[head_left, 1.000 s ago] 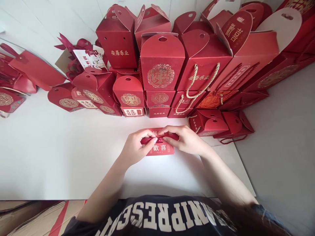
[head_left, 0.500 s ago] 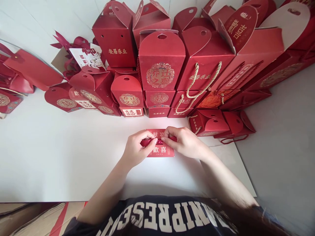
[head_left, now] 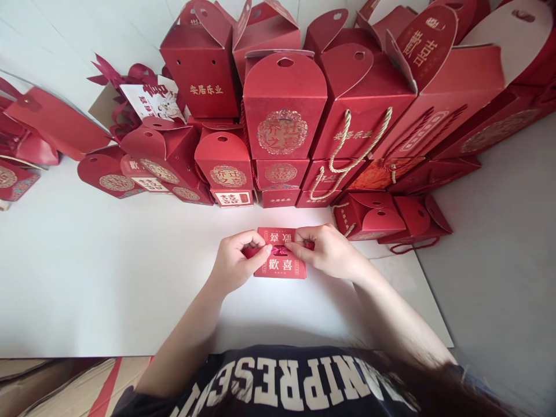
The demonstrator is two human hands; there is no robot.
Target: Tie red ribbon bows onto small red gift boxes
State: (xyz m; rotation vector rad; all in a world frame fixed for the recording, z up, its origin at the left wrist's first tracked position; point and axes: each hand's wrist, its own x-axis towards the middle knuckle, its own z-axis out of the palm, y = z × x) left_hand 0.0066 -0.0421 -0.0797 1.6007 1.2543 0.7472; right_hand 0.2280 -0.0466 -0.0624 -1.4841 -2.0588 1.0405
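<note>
A small red gift box (head_left: 281, 267) with white characters rests on the white table in front of me. Across its top runs a dark red ribbon (head_left: 280, 251), gathered into a knot or bow at the middle. My left hand (head_left: 238, 260) pinches the ribbon on the left side, thumb against forefinger. On the right, my right hand (head_left: 325, 249) pinches the other part of the ribbon between thumb and fingers. The hands cover the ribbon's ends and parts of the box's sides.
Stacked red gift boxes (head_left: 284, 133), some with rope handles, line the wall behind. Two small boxes (head_left: 368, 217) sit to the right. At back left, a container of ribbons (head_left: 141, 75) stands near a white card (head_left: 152, 101). Cardboard (head_left: 56, 388) lies below the table's front edge.
My left hand has shifted slightly left, away from the right hand. More of the ribbon's knot and the box top now shows between them.
</note>
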